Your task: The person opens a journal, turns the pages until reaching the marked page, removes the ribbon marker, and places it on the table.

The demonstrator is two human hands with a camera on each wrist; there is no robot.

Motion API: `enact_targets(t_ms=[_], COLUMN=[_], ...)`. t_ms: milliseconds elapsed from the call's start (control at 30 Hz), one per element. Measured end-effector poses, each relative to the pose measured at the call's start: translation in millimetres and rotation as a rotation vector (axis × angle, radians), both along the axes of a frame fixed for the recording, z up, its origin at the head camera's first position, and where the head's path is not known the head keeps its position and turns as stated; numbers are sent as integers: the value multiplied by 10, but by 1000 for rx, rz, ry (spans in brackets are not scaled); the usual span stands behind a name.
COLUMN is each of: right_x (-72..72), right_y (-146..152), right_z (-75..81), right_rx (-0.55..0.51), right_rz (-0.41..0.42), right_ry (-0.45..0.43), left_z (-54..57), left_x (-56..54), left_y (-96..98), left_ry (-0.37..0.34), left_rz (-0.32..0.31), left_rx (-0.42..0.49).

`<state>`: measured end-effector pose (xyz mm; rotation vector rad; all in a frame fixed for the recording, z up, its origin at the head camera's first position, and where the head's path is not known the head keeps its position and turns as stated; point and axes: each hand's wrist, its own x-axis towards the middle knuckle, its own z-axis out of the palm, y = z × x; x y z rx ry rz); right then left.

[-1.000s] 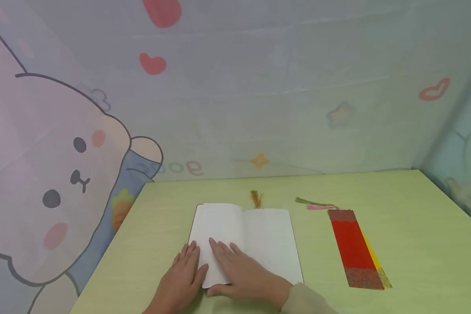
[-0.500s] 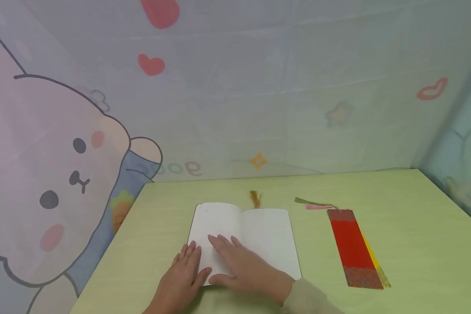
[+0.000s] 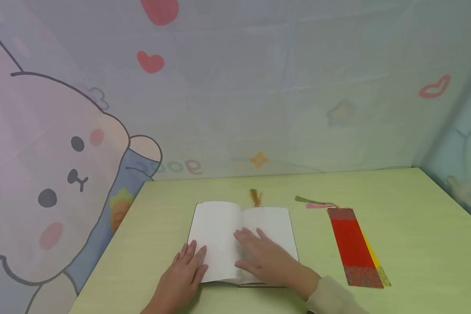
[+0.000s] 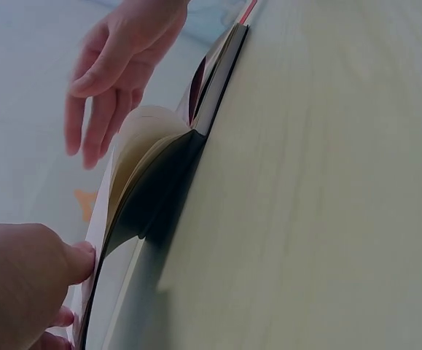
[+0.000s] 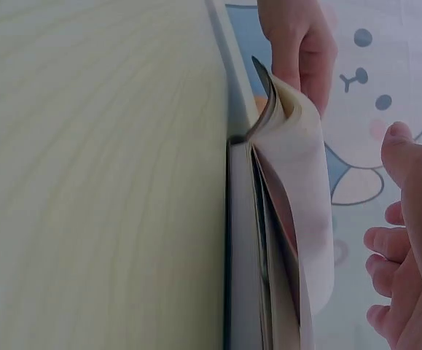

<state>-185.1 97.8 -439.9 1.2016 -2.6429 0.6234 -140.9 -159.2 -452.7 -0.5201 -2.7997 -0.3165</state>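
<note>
An open notebook (image 3: 217,233) with white pages lies on the table. My left hand (image 3: 182,274) rests on the lower left edge of its left page, fingers fairly straight; in the left wrist view its thumb (image 4: 79,261) lies against the page. Over the inner part of the right page is my right hand (image 3: 267,259), fingers extended and holding nothing. A gap separates it from the pages in the right wrist view, where a curved page (image 5: 305,182) stands up and something reddish (image 5: 276,197) shows between the leaves. An orange-brown tassel (image 3: 255,197) sticks out at the notebook's top edge.
On the right lies a red bookmark (image 3: 351,244) partly covering a yellow one (image 3: 370,250), with green and pink tassels (image 3: 318,203) at their top. The pale green table (image 3: 424,226) meets a printed cloth backdrop (image 3: 235,96) behind.
My right hand has moved right, from the left page across the fold to over the right page. My left hand stays at the left page's edge with its fingers slightly more spread.
</note>
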Motion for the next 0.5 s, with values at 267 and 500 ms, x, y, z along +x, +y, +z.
enact_targets(t_ms=[267, 500], right_x=[-17, 20], right_y=[265, 471], right_z=[-46, -48], right_rx=[59, 102], right_rz=[-56, -110], right_ry=[-16, -43], left_z=[22, 13], left_x=[18, 4], left_y=[-17, -60], left_ry=[2, 31], left_rz=[-3, -11], left_rx=[13, 8])
